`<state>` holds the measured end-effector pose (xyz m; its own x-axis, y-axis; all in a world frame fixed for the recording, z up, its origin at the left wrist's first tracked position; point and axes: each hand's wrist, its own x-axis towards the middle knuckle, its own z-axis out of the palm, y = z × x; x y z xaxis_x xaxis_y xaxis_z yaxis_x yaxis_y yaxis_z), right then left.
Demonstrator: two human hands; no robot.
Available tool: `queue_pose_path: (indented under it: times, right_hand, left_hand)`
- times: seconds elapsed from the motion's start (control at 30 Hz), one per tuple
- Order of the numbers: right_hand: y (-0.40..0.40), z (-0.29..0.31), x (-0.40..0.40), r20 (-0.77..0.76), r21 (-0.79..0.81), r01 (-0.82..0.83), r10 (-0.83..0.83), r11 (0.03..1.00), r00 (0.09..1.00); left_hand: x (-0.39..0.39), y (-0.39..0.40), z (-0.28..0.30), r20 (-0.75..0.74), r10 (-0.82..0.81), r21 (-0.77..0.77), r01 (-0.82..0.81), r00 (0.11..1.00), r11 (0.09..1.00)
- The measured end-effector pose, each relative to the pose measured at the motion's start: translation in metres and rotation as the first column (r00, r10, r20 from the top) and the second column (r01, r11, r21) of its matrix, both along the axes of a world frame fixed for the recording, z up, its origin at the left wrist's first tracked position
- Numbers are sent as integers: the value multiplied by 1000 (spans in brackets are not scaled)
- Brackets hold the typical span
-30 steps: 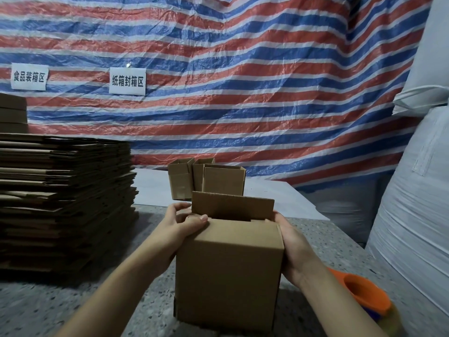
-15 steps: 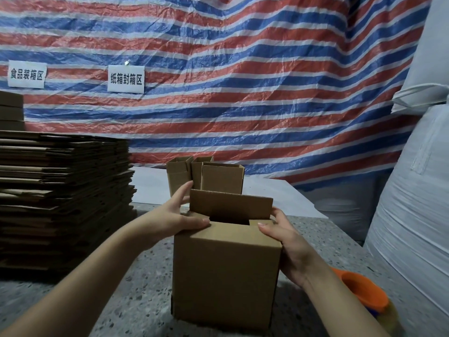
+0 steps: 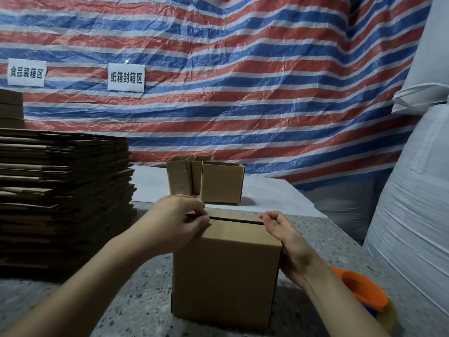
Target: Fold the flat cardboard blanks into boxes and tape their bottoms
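Head view: brown box (image 3: 226,276) upright, top flaps nearly closed.

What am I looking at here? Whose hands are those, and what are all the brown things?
This picture comes from a camera worn on a person's head, so you see what they see, looking down at their own arms. There is no robot. The left hand and right hand press on the top flaps of a cardboard box standing on a speckled table. The flaps lie nearly flat, with a dark gap between them. To the left sits a tall stack of flat cardboard blanks, boxes not folded yet. Further back stand three folded boxes. The orange thing at the lower right is only partly in view, so I can't say what it is.
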<state>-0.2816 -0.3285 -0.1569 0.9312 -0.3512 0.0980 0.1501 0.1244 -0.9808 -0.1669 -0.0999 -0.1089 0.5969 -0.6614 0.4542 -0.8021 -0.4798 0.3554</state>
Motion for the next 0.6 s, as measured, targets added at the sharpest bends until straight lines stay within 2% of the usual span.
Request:
queue_pose_path:
  times: [0.1, 0.2, 0.27, 0.33, 0.37, 0.47, 0.6]
  right_hand:
    - [2, 0, 1, 1, -27, 42, -42, 999, 999]
    - [4, -1, 3, 10, -47, 82, -82, 996, 997]
    - [7, 0, 4, 10, -48, 110, -110, 993, 994]
    - [9, 0, 5, 10, -49, 116, -116, 992, 993]
    - [10, 1, 4, 10, -48, 118, -117, 992, 993]
    - [11, 1, 4, 12, -57, 133, -133, 989, 991]
    - [12, -1, 4, 17, -68, 159, -158, 985, 987]
  left_hand:
    - [-17, -5, 4, 196, 29, 127, -55, 980, 990]
    - [-35, -20, -2, 289, 106, 259, -185, 951, 948]
    - [-44, -31, -9, 260, 142, 318, -223, 955, 922]
    - [-48, -39, -15, 164, 126, 345, -177, 978, 922]
    - [-48, -41, -19, 164, 92, 365, -147, 982, 919]
    - [-46, -44, -27, 241, 9, 388, -105, 971, 916]
    - [-44, -46, -30, 311, 3, 365, -122, 950, 923]
